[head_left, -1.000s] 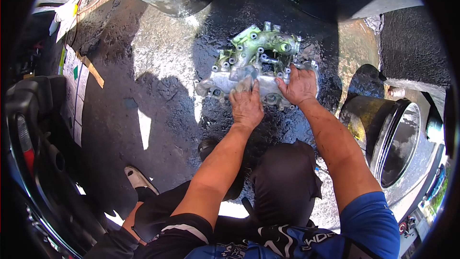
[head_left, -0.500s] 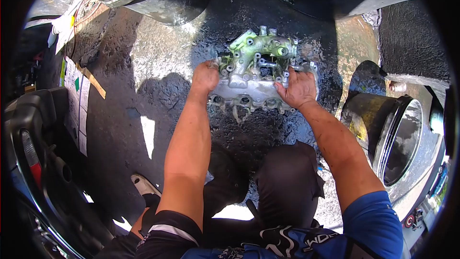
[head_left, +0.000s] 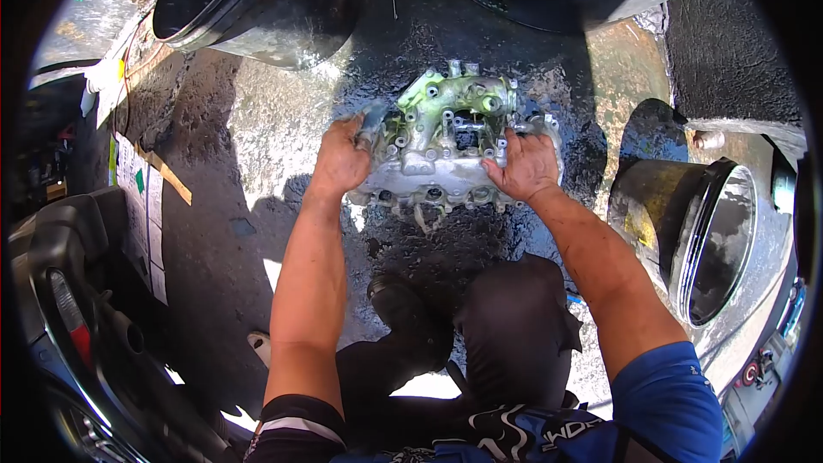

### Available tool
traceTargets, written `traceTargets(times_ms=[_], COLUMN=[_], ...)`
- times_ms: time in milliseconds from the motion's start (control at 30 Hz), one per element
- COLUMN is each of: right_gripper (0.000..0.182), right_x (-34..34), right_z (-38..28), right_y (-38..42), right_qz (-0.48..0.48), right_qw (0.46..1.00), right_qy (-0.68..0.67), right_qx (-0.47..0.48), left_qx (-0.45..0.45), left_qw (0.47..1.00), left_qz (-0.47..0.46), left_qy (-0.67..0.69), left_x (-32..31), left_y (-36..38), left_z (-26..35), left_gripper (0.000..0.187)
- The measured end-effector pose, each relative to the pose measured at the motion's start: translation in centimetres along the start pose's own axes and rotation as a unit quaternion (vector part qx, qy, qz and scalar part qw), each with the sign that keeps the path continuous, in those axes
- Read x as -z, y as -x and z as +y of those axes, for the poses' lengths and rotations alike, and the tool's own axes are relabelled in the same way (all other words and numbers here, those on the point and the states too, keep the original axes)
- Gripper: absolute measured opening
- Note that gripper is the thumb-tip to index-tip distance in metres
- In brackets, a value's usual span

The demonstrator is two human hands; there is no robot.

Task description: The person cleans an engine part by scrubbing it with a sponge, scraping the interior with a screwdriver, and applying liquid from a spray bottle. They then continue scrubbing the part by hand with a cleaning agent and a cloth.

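A silvery aluminium engine casting (head_left: 467, 173) with bolt holes, ports and a pipe-like upper section lies on the dark, wet-looking floor. Greenish-yellow light or residue shows on its upper part. My right hand (head_left: 527, 163) grips the casting's right side, fingers over the top and thumb on the near face. At the left end, my left hand (head_left: 343, 159) is closed. A bluish-grey, blurred thing (head_left: 372, 118) shows beside its fingertips, against the casting; its kind cannot be made out.
A dark metal drum (head_left: 283, 26) lies tilted at upper left. Another open drum (head_left: 720, 244) is on its side at right. A black vehicle bumper with a tail light (head_left: 69, 304) stands at left, near a printed sheet (head_left: 141, 197). My knees are close below the casting.
My left hand has shifted left and slightly down along the casting's left end, with the bluish thing beside it. The right hand keeps its place on the casting. The view has shifted a little.
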State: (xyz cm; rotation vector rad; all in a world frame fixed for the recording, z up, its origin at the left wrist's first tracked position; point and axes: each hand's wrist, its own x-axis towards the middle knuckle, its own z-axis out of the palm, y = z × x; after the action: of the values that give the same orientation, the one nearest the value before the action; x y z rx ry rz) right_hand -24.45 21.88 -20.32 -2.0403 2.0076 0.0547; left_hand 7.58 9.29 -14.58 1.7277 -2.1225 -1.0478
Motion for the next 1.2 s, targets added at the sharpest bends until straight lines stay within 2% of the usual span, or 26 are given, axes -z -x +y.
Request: traceTargets(times_ms=[33, 133, 167, 233, 300, 400, 433, 533, 567, 667, 700, 800, 833, 933, 967, 1067, 1100, 1167, 1200], right_gripper=[0.083, 0.082, 0.082, 0.082, 0.082, 0.082, 0.082, 0.083, 0.083, 0.083, 0.083, 0.082, 0.082, 0.081, 0.081, 0.083, 0.084, 0.084, 0.084], right_x=[0.0, 0.2, 0.1, -0.2, -0.1, 0.1, 0.1, 0.0, -0.1, -0.1, -0.3, 0.1, 0.2, -0.2, -0.4, 0.5, 0.5, 0.2, 0.3], right_z=[0.0, 0.1, 0.1, 0.1, 0.1, 0.1, 0.2, 0.3, 0.3, 0.1, 0.2, 0.1, 0.1, 0.3, 0.2, 0.1, 0.1, 0.2, 0.3], right_y=[0.2, -0.2, -0.2, 0.2, 0.0, 0.0, -0.3, 0.1, 0.1, 0.1, 0.2, 0.2, 0.2, -0.1, 0.3, 0.2, 0.0, 0.1, 0.1], right_qz=[-0.005, -0.002, 0.005, 0.011, 0.017, 0.003, 0.008, 0.015, 0.022, 0.021, 0.028, 0.033, 0.031, 0.049, 0.058, -0.006, -0.006, -0.011, -0.009], right_qw=[1.000, 1.000, 1.000, 1.000, 1.000, 1.000, 1.000, 1.000, 1.000, 1.000, 0.999, 0.999, 0.999, 0.999, 0.998, 1.000, 1.000, 1.000, 1.000], right_qy=[-0.002, 0.002, 0.004, 0.000, -0.009, -0.019, -0.014, -0.002, -0.002, -0.008, -0.017, -0.019, -0.020, -0.007, -0.004, -0.006, -0.004, -0.003, -0.001], right_qx=[-0.004, -0.001, 0.001, 0.000, 0.001, -0.004, -0.002, 0.004, 0.003, -0.002, -0.001, 0.000, 0.000, 0.008, 0.009, -0.008, -0.005, -0.001, 0.000], left_qx=[-0.029, 0.005, 0.013, -0.063, -0.067, -0.077, -0.106, 0.122, 0.076, 0.041, 0.069, 0.154, 0.107, 0.066, 0.104, 0.096, 0.090, -0.056, -0.064], left_qw=[0.994, 0.930, 0.924, 0.889, 0.878, 0.918, 0.911, 0.956, 0.972, 0.978, 0.978, 0.972, 0.987, 0.976, 0.966, 0.955, 0.939, 0.897, 0.887], left_qz=[-0.040, -0.272, -0.304, -0.342, -0.341, -0.305, -0.286, -0.156, -0.083, -0.166, -0.177, -0.128, -0.115, -0.118, -0.134, -0.158, -0.201, -0.277, -0.296], left_qy=[-0.093, -0.247, -0.230, -0.298, -0.329, -0.244, -0.277, -0.214, -0.209, -0.119, -0.084, 0.121, -0.033, -0.170, -0.197, -0.233, -0.263, -0.340, -0.350], left_x=[0.1, 0.5, 0.7, 0.1, 0.6, -1.7, -2.7, -0.8, -0.7, 0.9, 1.3, -0.9, -1.7, -3.1, -3.2, -5.8, -5.7, -5.9, -5.1], left_y=[-1.1, -3.3, -4.6, -6.6, -6.6, -7.9, -8.0, -5.2, -4.4, -2.7, -2.8, -5.6, -6.8, -8.2, -8.6, -11.5, -11.8, -12.6, -11.8], left_z=[0.3, 4.5, 3.2, 0.5, 2.5, -0.5, -0.9, 2.8, 0.4, 0.3, 1.4, 1.1, 0.5, 1.1, 1.8, -1.3, -0.9, -5.4, -4.5], left_gripper=[0.046, 0.050, 0.056, 0.059, 0.060, 0.064, 0.056, 0.044, 0.039, 0.039, 0.038, 0.038, 0.041, 0.046, 0.049, 0.047, 0.044, 0.042, 0.041])
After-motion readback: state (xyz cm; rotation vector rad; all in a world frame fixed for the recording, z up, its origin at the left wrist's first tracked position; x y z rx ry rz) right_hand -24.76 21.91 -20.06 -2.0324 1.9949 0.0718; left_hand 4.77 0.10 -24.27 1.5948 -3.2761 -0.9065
